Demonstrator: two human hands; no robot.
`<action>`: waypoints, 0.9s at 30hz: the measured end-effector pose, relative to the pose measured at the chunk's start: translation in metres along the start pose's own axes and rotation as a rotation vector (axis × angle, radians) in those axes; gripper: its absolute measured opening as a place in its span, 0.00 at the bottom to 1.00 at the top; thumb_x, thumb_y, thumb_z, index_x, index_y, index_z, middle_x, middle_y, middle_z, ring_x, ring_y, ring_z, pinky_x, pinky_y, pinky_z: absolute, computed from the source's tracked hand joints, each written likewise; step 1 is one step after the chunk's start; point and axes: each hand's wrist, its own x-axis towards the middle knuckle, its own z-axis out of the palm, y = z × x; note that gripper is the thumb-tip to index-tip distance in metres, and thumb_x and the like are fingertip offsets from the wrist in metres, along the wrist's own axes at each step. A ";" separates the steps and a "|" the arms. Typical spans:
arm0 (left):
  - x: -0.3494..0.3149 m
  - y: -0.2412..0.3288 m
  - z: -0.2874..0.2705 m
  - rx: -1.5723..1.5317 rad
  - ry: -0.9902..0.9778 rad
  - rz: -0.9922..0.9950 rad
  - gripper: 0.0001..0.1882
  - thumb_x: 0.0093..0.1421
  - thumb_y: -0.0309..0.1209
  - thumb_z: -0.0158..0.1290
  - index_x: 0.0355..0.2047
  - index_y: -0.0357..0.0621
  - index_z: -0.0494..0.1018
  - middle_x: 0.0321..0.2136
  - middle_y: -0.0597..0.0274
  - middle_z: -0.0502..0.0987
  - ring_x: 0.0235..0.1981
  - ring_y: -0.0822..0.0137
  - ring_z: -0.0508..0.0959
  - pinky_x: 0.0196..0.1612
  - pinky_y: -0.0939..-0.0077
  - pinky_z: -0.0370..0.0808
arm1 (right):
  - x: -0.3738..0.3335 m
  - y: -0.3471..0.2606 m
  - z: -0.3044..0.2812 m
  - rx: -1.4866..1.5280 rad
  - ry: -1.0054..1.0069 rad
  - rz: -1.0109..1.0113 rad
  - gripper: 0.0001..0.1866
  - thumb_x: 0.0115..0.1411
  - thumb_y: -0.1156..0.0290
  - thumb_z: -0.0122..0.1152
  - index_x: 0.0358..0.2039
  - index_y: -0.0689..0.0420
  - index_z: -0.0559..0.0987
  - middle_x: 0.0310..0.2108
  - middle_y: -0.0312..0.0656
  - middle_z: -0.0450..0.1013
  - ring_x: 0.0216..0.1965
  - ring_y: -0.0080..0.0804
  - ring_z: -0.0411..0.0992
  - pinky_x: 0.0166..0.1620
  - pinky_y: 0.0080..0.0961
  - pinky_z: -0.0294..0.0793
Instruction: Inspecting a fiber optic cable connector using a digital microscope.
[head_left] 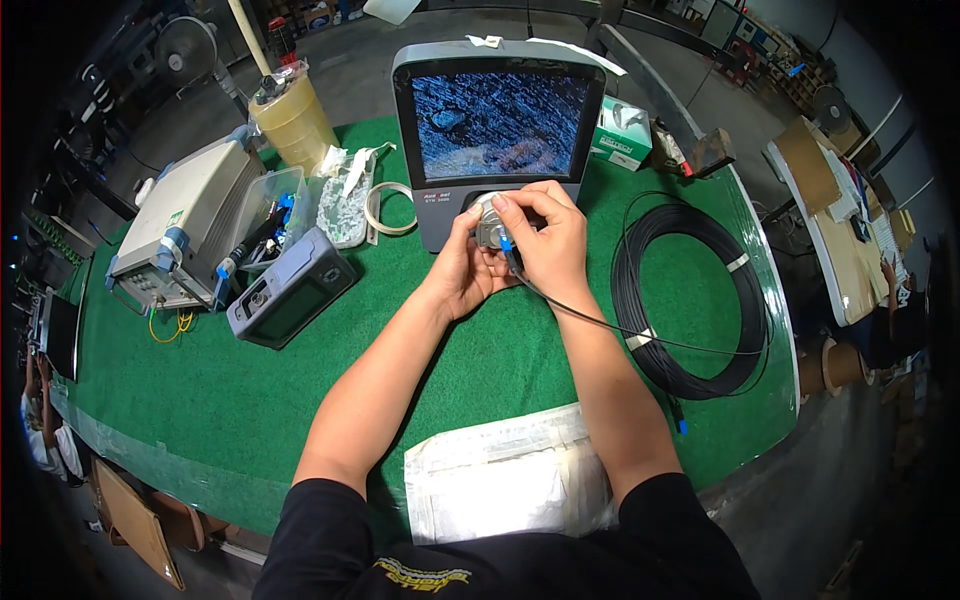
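In front of the screen unit, my left hand (460,270) is closed round the left side of a round silver metal piece (489,232). My right hand (552,240) grips the same piece from the right, its thumb on the upper edge. A blue fibre-optic connector (506,243) sits against the face of the metal piece; whether it is fully seated cannot be seen. From it a thin black cable (570,308) runs under my right wrist to a black cable coil (628,275) on the right. The coil's other blue-tipped end (682,425) lies on the mat.
The screen unit (435,205) stands at the back of the green mat (330,375). To the left are a handheld tester (290,297), a bench instrument (185,210), a plastic bin (270,195) and a tape roll (372,210). A white wrapped pad (510,480) lies nearest me.
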 end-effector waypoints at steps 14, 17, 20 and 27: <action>-0.005 -0.003 -0.007 -0.114 -0.239 -0.019 0.40 0.70 0.64 0.38 0.55 0.35 0.73 0.43 0.48 0.81 0.45 0.53 0.81 0.59 0.52 0.75 | -0.037 0.036 -0.003 0.012 0.172 0.060 0.10 0.73 0.69 0.54 0.47 0.62 0.77 0.23 0.31 0.70 0.24 0.14 0.65 0.28 0.17 0.65; -0.005 -0.003 -0.004 -0.106 -0.240 -0.014 0.38 0.71 0.62 0.39 0.56 0.37 0.72 0.46 0.48 0.81 0.47 0.54 0.81 0.58 0.52 0.76 | -0.039 0.034 -0.004 0.102 0.142 0.100 0.10 0.73 0.71 0.55 0.48 0.63 0.76 0.27 0.38 0.78 0.25 0.19 0.75 0.29 0.20 0.74; -0.004 -0.003 -0.003 -0.082 -0.240 -0.009 0.36 0.71 0.61 0.41 0.57 0.39 0.72 0.47 0.51 0.81 0.48 0.56 0.81 0.59 0.52 0.75 | -0.039 0.032 0.001 0.192 0.128 0.145 0.10 0.73 0.71 0.54 0.49 0.63 0.75 0.27 0.37 0.78 0.25 0.18 0.75 0.28 0.19 0.74; -0.001 -0.005 -0.010 -0.098 -0.215 -0.016 0.36 0.70 0.62 0.43 0.58 0.42 0.72 0.48 0.54 0.80 0.48 0.60 0.81 0.60 0.53 0.75 | -0.039 0.030 0.002 0.154 0.134 0.102 0.13 0.73 0.71 0.54 0.54 0.62 0.72 0.25 0.37 0.78 0.24 0.19 0.76 0.28 0.20 0.74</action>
